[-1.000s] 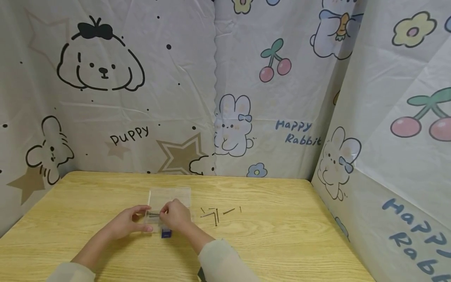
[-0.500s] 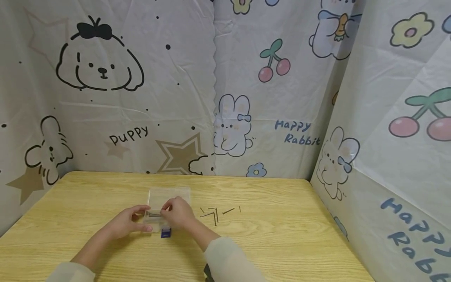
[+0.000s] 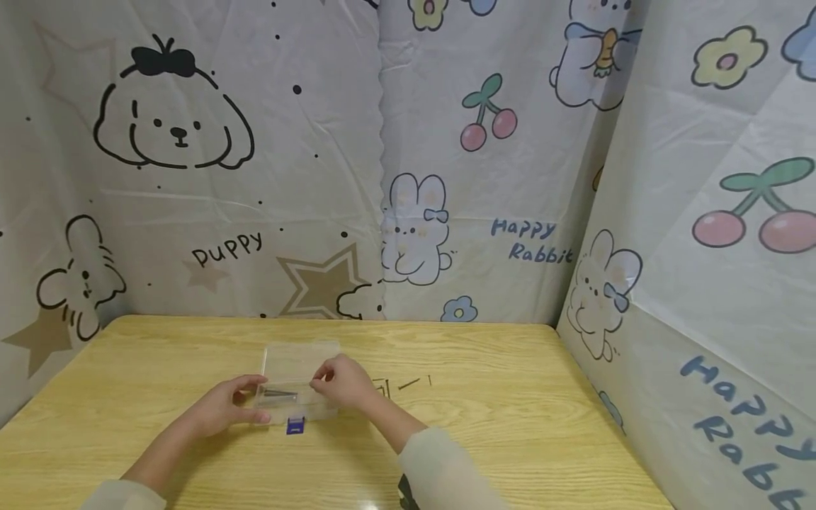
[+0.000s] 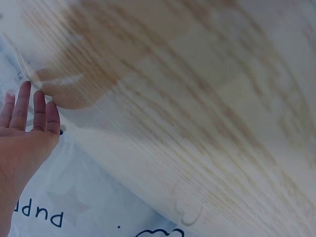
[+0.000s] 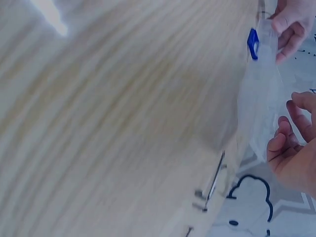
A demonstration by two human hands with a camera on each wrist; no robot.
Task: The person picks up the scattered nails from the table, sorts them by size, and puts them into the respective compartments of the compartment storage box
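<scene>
One gripping, one hovering

Left hand (image 3: 223,409) gripped the clear box (image 3: 319,412) on the bench (image 3: 510,432); right hand (image 3: 346,382) hung half-curled by its right half, holding nothing I could see. Thin metal pieces (image 3: 279,393) lay inside, left end.

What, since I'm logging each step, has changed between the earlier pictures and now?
The right hand has moved rightward, away from the dark metal pieces in the clear box; whether it let anything go cannot be told. The left hand stays at the box's left end; the lid stays open.
</scene>
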